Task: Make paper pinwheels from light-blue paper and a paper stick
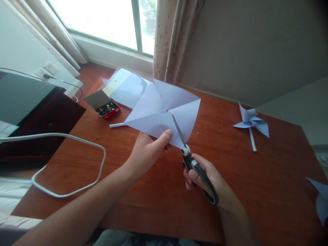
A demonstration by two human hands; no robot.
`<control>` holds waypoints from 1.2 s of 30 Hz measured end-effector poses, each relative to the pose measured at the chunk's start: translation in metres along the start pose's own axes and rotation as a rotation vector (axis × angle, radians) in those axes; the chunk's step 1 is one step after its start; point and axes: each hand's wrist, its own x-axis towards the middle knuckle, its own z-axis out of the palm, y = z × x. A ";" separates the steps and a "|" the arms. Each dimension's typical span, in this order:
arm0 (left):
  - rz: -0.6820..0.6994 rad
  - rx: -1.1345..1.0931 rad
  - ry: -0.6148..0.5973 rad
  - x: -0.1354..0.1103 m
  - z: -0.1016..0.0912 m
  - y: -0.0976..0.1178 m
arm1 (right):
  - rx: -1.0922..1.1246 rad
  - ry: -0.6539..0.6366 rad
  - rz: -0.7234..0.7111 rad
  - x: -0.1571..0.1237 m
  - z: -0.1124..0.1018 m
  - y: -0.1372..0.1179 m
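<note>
A square sheet of pale paper (148, 118), slit from its corners inward and with a small hole near the middle, is pinched at its near edge by my left hand (151, 147). The thumb lies on top and the fingers are underneath. My right hand (205, 174) grips a pair of scissors (188, 157) with black and white handles. Their blades are parted at the paper's near right corner, one blade lying over the sheet. A rolled paper stick (118, 125) pokes out from beside the sheet's left corner.
A finished paper pinwheel (251, 121) on a stick lies at the right; part of another paper piece (321, 201) shows at the right edge. An open box (105, 107) of metal clips or pins and a clear plastic folder (128, 87) lie behind. A white cable (102, 164) loops across the left side.
</note>
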 end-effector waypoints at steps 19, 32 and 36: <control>0.007 0.019 0.004 -0.001 0.001 0.002 | 0.010 0.023 -0.007 0.000 0.000 0.003; -0.003 0.021 0.011 -0.001 0.000 0.003 | 0.007 0.037 -0.005 0.000 0.000 0.003; -0.007 0.015 0.010 -0.001 0.000 0.003 | 0.003 0.037 -0.001 0.000 -0.001 0.003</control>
